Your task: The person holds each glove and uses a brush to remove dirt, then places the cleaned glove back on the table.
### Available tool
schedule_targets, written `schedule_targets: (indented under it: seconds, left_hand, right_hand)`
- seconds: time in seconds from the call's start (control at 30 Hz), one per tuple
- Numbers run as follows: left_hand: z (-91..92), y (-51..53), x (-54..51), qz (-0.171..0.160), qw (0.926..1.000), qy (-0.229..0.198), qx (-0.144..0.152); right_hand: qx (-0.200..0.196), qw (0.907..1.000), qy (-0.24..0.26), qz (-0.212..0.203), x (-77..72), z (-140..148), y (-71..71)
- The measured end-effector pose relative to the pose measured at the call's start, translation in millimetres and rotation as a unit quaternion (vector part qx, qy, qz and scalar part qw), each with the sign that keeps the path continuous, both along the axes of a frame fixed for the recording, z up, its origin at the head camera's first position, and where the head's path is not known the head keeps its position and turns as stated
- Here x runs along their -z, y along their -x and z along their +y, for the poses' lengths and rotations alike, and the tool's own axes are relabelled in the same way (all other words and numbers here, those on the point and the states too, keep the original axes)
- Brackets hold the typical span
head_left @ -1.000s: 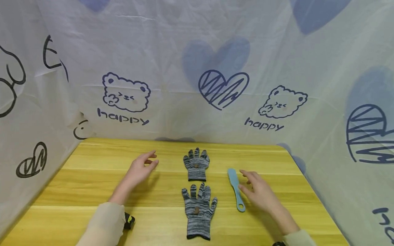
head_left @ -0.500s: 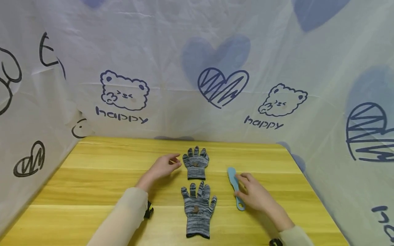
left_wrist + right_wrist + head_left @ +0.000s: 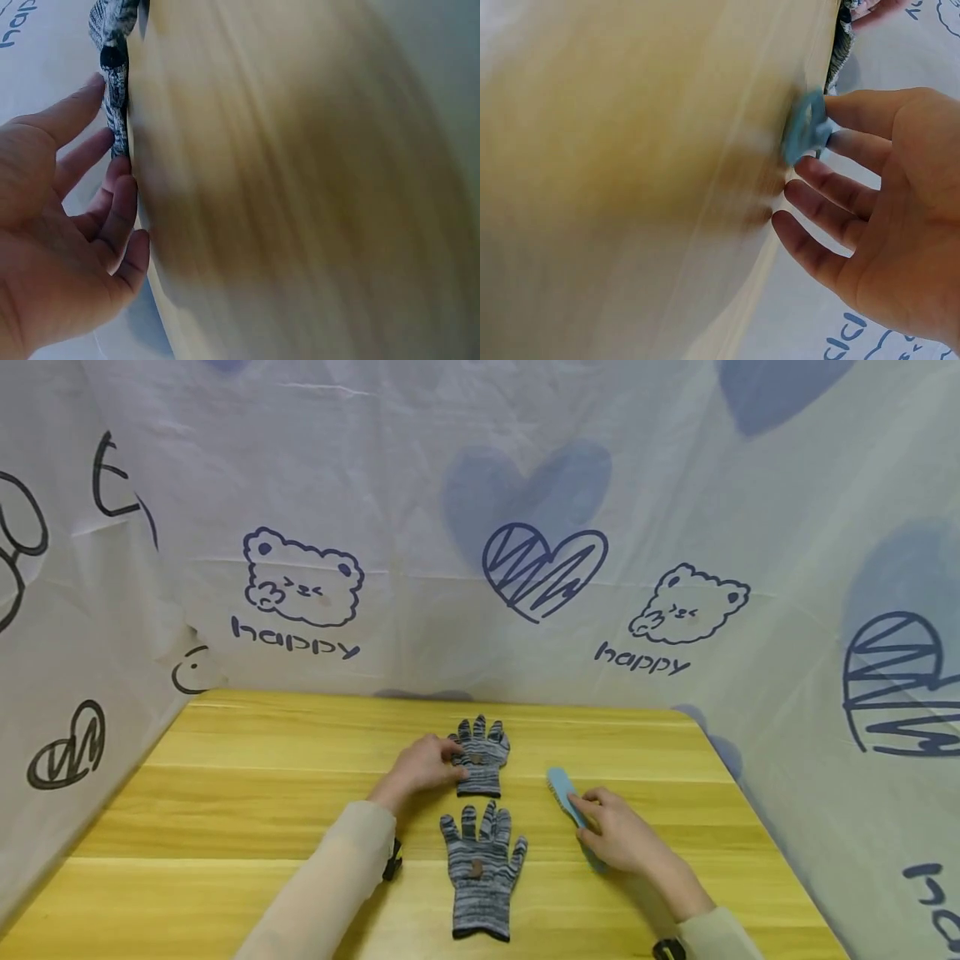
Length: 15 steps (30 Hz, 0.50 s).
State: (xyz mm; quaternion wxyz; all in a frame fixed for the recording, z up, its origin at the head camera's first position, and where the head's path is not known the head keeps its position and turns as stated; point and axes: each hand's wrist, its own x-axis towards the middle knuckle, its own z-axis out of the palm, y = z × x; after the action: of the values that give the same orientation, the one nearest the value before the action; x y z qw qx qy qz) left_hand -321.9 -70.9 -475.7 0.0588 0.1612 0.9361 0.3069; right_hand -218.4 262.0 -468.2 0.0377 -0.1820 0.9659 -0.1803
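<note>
Two grey-and-black striped knit gloves lie on the table, one behind the other. My left hand (image 3: 426,764) reaches the left side of the far glove (image 3: 483,766), its thumb and fingertips touching the knit. In the left wrist view these fingers (image 3: 81,112) are spread and loosely bent at the glove's edge. The near glove (image 3: 480,883) lies flat with its cuff toward me. My right hand (image 3: 618,831) pinches the handle of a light-blue brush (image 3: 562,785) between thumb and index finger. Bristles show along the brush's left side. In the right wrist view the handle's holed end (image 3: 808,127) is at those fingertips.
The wood-patterned table (image 3: 225,777) is enclosed by a white curtain (image 3: 420,610) with hearts and bears, at the back and both sides. Each glove bears a small brown patch. A dark wrist strap (image 3: 393,860) shows by my left sleeve.
My left hand has moved right, from the bare table to the far glove. The right hand has closed on the brush, which has turned slightly, its head shifting left.
</note>
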Motion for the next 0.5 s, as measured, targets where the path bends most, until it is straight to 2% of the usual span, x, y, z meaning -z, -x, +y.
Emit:
schedule_targets:
  seconds: [0.17,0.5]
  left_hand:
    - [4.7,-0.9,1.4,0.01,0.9994,0.034,-0.008]
    - [5.8,-2.8,-2.5,-0.055,0.998,-0.03,-0.004]
  right_hand:
    - [0.001,1.0,-0.003,0.006,1.2,-0.6,2.8]
    - [0.002,0.9995,-0.024,0.021,1.0,-2.8,4.7]
